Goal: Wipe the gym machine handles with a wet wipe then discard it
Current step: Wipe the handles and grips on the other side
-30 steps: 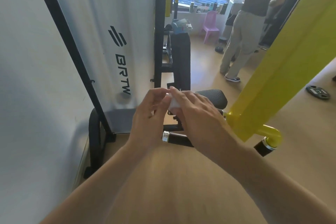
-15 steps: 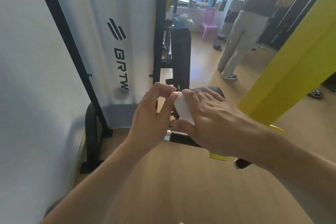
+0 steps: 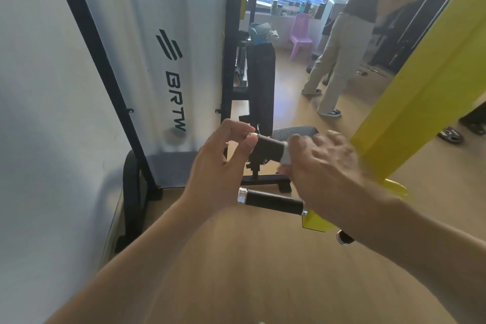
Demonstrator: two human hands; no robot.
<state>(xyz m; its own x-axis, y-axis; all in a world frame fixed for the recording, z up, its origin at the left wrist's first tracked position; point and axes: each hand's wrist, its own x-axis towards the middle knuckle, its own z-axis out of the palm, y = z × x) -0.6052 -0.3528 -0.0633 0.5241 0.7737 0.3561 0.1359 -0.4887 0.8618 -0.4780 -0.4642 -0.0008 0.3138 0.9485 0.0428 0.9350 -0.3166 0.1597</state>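
Upper handle: a black grip (image 3: 268,148) with a silver end cap is seen just in front of both hands, its long axis running left to right and slightly downward toward the right.
Left hand: the left hand (image 3: 221,163) is held at the capped left end, thumb and forefinger curled round that tip; the end appears to be steadied by a light pinch.
Right hand: the right hand (image 3: 322,163) is laid over the handle's right part, fingers curled down round the wet wipe (image 3: 286,156) and the grip beneath it (the hand is motion-blurred, so finger detail cannot be made out).
Wet wipe: only a pale strip is shown at the left edge of the right hand, pressed against the handle.
Lower handle: a second black grip (image 3: 271,201) lies below and nearer the body, roughly parallel to the first, touched by neither hand; its right end is joined to the yellow frame (image 3: 426,102).
Key relation: the uncovered stretch lies between the hands, so a stroke leftward along the axis by the right hand is judged the likely need.
Nearer hand: the right, already on the wipe.
Bin: none is in view.
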